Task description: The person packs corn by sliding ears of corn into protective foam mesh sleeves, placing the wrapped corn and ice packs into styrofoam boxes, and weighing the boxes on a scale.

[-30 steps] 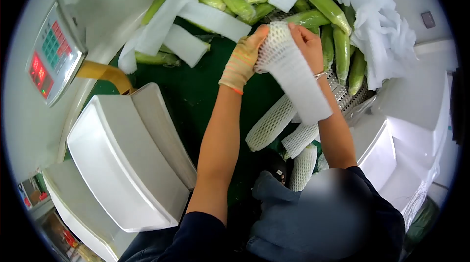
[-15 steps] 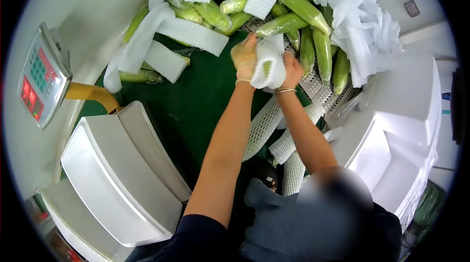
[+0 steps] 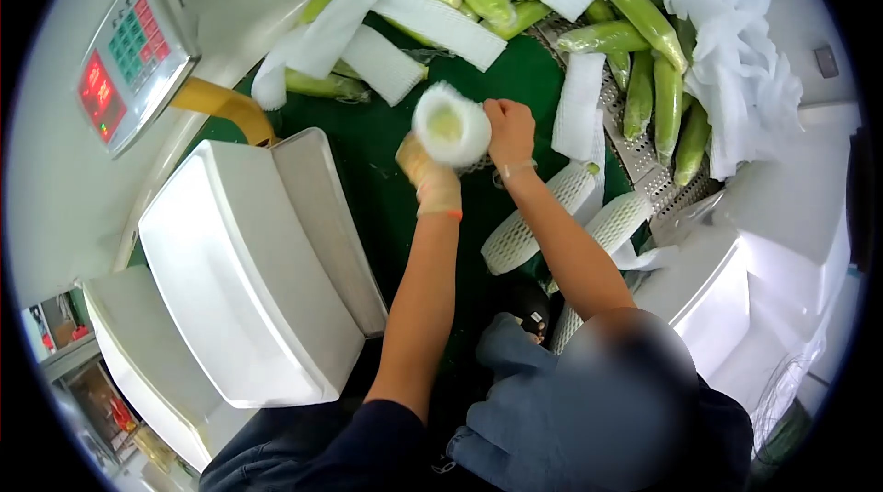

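A white foam net sleeve [image 3: 472,133] is held up over the green surface, its open end facing me. Inside it shows the pale green end of a long green vegetable [image 3: 444,124], whose kind I cannot make out. My left hand [image 3: 425,177], in a thin yellowish glove, is closed round the sleeve's lower left side. At its right side, the fingers of my right hand [image 3: 511,135] are curled closed against the sleeve's edge. Below my right forearm lie sleeved vegetables [image 3: 543,221]. A flat empty sleeve [image 3: 579,106] rests to the right of my right hand.
Film-wrapped green vegetables [image 3: 639,18] and loose foam sleeves [image 3: 441,28] are heaped at the back, partly on a perforated metal plate [image 3: 635,156]. A scale display [image 3: 133,60] and white bins [image 3: 248,280] stand left. White foam sheets [image 3: 736,51] and white containers [image 3: 717,280] are right.
The sleeve and both hands have moved left and nearer in the picture, and the sleeve's open end now faces me. The whole view has shifted, with the heap appearing farther right.
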Motion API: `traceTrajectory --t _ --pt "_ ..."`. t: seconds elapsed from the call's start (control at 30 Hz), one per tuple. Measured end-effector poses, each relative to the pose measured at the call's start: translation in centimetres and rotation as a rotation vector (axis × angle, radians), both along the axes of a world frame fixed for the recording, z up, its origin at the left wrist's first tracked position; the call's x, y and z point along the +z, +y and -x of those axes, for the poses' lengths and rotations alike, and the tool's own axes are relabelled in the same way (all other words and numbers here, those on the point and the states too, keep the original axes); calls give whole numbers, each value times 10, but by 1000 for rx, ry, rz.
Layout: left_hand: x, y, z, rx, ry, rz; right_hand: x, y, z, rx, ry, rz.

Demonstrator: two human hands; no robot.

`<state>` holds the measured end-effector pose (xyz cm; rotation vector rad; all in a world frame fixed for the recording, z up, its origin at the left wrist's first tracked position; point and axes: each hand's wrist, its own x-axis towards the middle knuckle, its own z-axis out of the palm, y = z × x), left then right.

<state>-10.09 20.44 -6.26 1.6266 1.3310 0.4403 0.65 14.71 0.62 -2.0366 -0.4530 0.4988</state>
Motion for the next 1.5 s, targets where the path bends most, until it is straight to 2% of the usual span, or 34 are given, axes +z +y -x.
traceTrajectory --t 0.03,0.07,0.13,0.17,0.23,0.27,0.3,0.33,0.37,0.4,0.43,0.47,0.5,0.53,0.6,0.63,0.67,0.73,0.8,0.83,1.0,1.03,1.07,1.13,1.2,1.23,1.27,1.3,1.33,1.37,1.4,1.43,1.47,1.5 --pt "-18 9 -7 71 96 -20 -17 3 -5 4 -33 90" --pt "-25 15 -18 161 48 61 -27 4 -8 14 -47 79" --pt "-39 27 -40 361 -58 206 -42 6 -16 121 -138 298" --pt "-19 29 -42 398 -522 229 -36 0 -20 251 -111 356" --pt "39 20 -19 233 -409 27 -25 -21 -12 482 -93 495" --pt "47 19 -2 72 -715 407 -49 -42 -5 704 -261 306" --pt "73 14 20 -359 -460 -32 -46 -53 1 937 -175 261" --pt "75 1 34 -386 -512 341 35 -52 10 1064 -78 550" --pt "78 -12 49 -355 -504 698 80 -49 11 1249 -133 723" --pt "80 -27 60 -378 -569 813 108 -43 9 1340 -238 678" --pt "59 -55 69 -253 -641 670 126 -37 5 1425 -350 635" --pt "51 -81 76 -313 -398 288 134 7 12 1076 -625 255" --pt "66 -89 75 -292 -324 460 130 45 17 968 -618 123" --pt "63 -100 76 -354 -200 516 128 84 24 911 -721 8" --pt "57 -108 72 -614 -34 272 102 166 39 939 -971 -109" --pt "66 -106 69 -683 59 264 84 198 48 941 -1151 -182" --pt "78 -103 65 -752 157 253 71 224 55 937 -1150 -210" --pt "76 -111 60 -755 173 192 53 263 69 1134 -1203 115" --pt "93 -104 68 -703 172 342 41 274 66 1279 -916 542" --pt "98 -104 71 -684 172 394 40 267 63 1281 -910 539" --pt "69 -123 86 -524 5 244 48 210 25 1285 -764 784" --pt "69 -121 85 -525 -15 287 46 189 21 1285 -736 815" --pt "76 -114 87 -530 -28 274 34 158 14 1283 -920 711" --pt "95 -91 88 -218 44 140 29 106 1 1143 -902 611" --pt "96 -44 73 319 -167 -287 15 61 -26 955 -818 473" --pt "118 -13 65 422 -5 -394 10 42 -41 859 -777 386" --pt "114 17 50 531 -54 -458 28 21 -48 728 -693 324" --pt "112 44 31 565 56 -540 50 -1 -54 592 -606 268" --pt "108 66 12 593 169 -616 52 -25 -74 548 -677 387" --pt "94 91 -2 649 359 -588 53 -54 -98 503 -741 508" --pt "80 110 -8 698 554 -564 55 -89 -119 434 -784 498" --pt "82 121 -7 673 654 -553 75 -115 -131 339 -659 523" --pt "88 133 -6 650 754 -542 83 -149 -149 295 -687 556" --pt "85 146 -3 645 828 -494 99 -177 -159 297 -538 554"
